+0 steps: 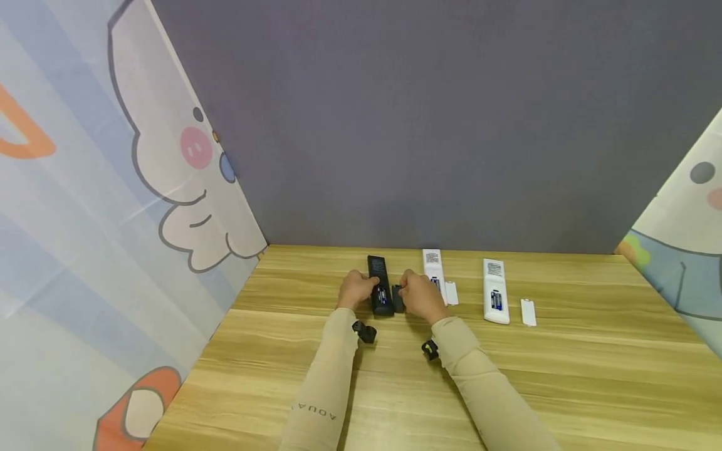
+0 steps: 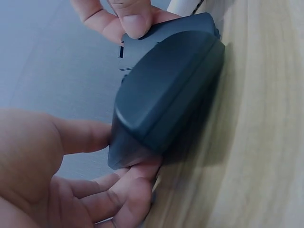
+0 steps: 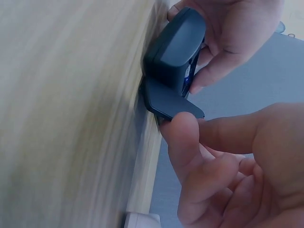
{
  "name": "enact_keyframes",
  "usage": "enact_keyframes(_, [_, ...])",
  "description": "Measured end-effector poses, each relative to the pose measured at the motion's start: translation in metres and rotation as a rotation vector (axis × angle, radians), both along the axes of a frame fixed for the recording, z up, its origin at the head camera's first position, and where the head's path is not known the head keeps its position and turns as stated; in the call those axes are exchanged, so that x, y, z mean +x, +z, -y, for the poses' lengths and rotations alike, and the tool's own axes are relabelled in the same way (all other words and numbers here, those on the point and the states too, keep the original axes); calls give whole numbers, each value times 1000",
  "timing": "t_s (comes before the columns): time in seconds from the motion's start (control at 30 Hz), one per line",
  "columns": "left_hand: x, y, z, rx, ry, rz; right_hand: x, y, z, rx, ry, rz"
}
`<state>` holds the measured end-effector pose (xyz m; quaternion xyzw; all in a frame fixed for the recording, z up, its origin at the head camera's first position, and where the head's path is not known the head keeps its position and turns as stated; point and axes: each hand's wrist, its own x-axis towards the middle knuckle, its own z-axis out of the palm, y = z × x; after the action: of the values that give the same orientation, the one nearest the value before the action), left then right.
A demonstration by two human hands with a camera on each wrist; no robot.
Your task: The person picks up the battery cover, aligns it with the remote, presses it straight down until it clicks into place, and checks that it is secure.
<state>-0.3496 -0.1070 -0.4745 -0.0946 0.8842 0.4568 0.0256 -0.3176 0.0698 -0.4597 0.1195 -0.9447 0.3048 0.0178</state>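
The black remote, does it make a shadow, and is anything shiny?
Left wrist view: yes, the black remote casts a dark shadow on the table; right wrist view: its curved end has a soft gleam; head view: the table shines palely between the sleeves.

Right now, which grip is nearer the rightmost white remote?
Right. In the head view, the right grip pinches the black battery cover, left of the rightmost white remote; the left grip is farther left, holding the black remote.

Your right hand (image 1: 422, 297) hides part of the white middle remote (image 1: 433, 263); the label (image 1: 378, 266) on the black remote (image 1: 385, 281) is too small to read.
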Motion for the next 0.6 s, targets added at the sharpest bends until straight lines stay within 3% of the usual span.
enact_keyframes(0.6, [5,5,4,71,-5,-12,-2,3,-4,-162,19,62])
